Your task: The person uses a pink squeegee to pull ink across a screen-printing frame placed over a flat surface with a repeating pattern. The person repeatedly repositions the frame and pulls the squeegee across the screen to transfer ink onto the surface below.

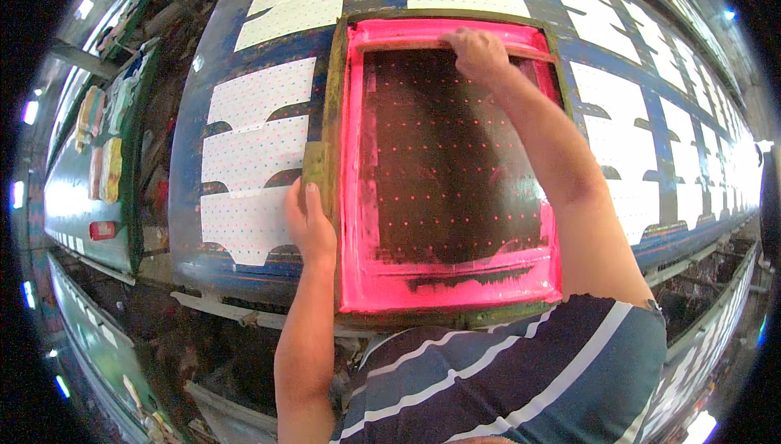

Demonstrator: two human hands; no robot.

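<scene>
A screen-printing frame lies on a long printing table, its inner border coated in pink ink around dark mesh with rows of pink dots. My right hand grips a long squeegee lying across the top end of the screen. My left hand holds a block on the frame's left edge; some of its fingers are hidden. White cut fabric pieces printed with small dots lie in columns either side of the frame.
More white pieces run along the table to the right and beyond the frame. At the left, a green table holds folded cloths and a small red item. A rail runs along the near edge.
</scene>
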